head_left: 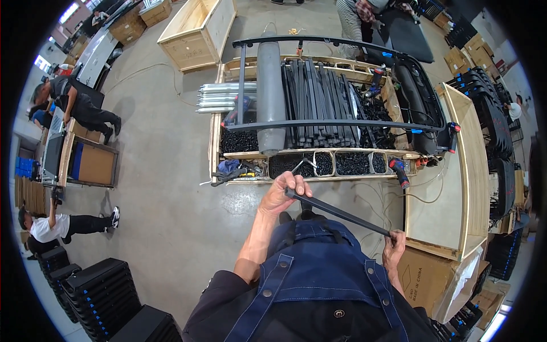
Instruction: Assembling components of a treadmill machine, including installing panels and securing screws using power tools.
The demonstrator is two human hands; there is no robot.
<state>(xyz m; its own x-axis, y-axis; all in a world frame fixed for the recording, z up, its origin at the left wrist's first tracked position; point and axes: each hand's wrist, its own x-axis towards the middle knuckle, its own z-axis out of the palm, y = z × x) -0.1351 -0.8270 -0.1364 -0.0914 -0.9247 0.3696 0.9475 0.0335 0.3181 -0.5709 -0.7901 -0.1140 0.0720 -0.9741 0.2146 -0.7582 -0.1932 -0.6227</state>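
The long, thin black metal bar (pixel 337 213) is held at both ends across the front of the person's denim apron (pixel 319 273). Its long axis slants from far-left down to near-right. The left hand (pixel 283 191) has its grip curled shut around the upper end, raised toward the open wooden crate (pixel 228 71) of black parts. The right hand (pixel 394 246) closes on the lower end, near the cardboard box (pixel 424 279), though its fingers look only pinched on, as far as this bent view shows. The left hand is the nearer to the crate's front row of small compartments (pixel 336 163).
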